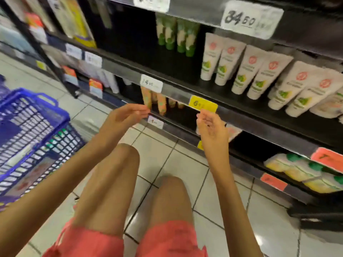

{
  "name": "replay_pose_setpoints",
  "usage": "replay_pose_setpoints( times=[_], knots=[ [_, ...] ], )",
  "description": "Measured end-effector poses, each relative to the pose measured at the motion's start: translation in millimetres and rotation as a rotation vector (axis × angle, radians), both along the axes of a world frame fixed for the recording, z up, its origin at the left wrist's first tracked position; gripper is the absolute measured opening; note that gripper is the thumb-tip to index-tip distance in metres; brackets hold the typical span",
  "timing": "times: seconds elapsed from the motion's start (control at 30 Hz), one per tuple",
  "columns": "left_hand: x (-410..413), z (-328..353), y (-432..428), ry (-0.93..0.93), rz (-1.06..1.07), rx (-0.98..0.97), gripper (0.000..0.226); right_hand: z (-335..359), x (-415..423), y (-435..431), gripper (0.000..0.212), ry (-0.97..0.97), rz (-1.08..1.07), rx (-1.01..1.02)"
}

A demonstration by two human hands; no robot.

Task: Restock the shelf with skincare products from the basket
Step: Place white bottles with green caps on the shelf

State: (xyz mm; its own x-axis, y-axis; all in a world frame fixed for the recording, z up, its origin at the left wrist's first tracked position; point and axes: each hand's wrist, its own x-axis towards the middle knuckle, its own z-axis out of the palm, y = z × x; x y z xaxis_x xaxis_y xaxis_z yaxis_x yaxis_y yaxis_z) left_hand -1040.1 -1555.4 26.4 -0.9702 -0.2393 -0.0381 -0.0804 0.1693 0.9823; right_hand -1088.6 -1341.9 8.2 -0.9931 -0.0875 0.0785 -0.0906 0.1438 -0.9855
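**Head view.** The person crouches facing the shelf [176, 90], bare knees over floor tiles.

- **Left hand [128, 115]:** It is raised before the lower tier. Its fingers are nearly straight and drawn close together, with the tips pointing toward the orange tubes [154, 101]. Nothing is seen in its grasp.
- **Right hand [211, 127]:** It is raised with the fingers loosely curled and the tips just below the yellow tag [203, 103]. Blur prevents saying whether they touch it. No item is seen in this hand either.
- **Basket [61, 115]:** It is blue and stands on the floor at the person's left, well apart from both hands. The stock [55, 140] lies inside and shows through the mesh, but its type is not legible.
- **Shelf:** White tubes [241, 67] stand in a row to the right. Green tubes [176, 34] stand further back, with a dark bay to their left.

**Assessment.** With both hands free, the step in hand is judged to be a fresh reach into the basket.

**Recommendations.**
- Reach with the left hand, which is nearer the basket, and take one item at a time.
- Match the item to identical product and its tag before placing it.
- Set it cap-down like its neighbours, label outward.
- Slide it in from the front edge.
- Steady the row with the free hand, as the standing tubes look tall and narrow and are likely to topple if brushed.
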Motion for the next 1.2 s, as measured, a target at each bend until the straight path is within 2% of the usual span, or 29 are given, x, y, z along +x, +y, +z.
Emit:
replay_pose_setpoints(
  times=[0.17, 0.33, 0.5, 0.67, 0.73, 0.83, 0.93, 1.0, 1.07, 1.13, 1.2],
  knots=[
    [116, -13, -120, -0.028, 0.552, 0.022, 0.021, 1, 21, -137, 0.018, -0.092, 0.499, -0.030],
    [207, -36, -168, -0.138, 0.809, -0.066, 0.022, -15, 49, -249, 0.020, -0.156, 0.802, 0.006],
    [239, -48, -209, -0.179, 0.975, -0.101, 0.026, -36, 66, -343, 0.024, -0.137, 0.980, 0.047],
    [237, -73, -281, -0.207, 1.121, -0.108, 0.027, -68, 51, -435, 0.024, -0.158, 1.009, 0.134],
    [222, -96, -317, -0.248, 1.129, -0.097, 0.027, -84, 35, -469, 0.024, -0.152, 0.987, 0.187],
    [188, -138, -361, -0.356, 1.015, -0.088, 0.025, -107, 12, -509, 0.021, -0.172, 0.949, 0.270],
    [150, -176, -385, -0.444, 0.954, -0.074, 0.022, -126, 0, -538, 0.021, -0.176, 1.006, 0.355],
    [123, -195, -392, -0.514, 0.955, 0.011, 0.020, -132, -4, -549, 0.020, -0.189, 1.055, 0.417],
    [94, -210, -393, -0.629, 0.863, 0.107, 0.019, -139, -7, -556, 0.019, -0.222, 1.058, 0.476],
    [66, -225, -391, -0.772, 0.731, 0.165, 0.040, -144, -13, -560, 0.020, -0.263, 1.052, 0.556],
    [44, -242, -389, -0.949, 0.695, 0.186, 0.076, -148, -18, -563, 0.023, -0.295, 1.081, 0.640]
  ],
)
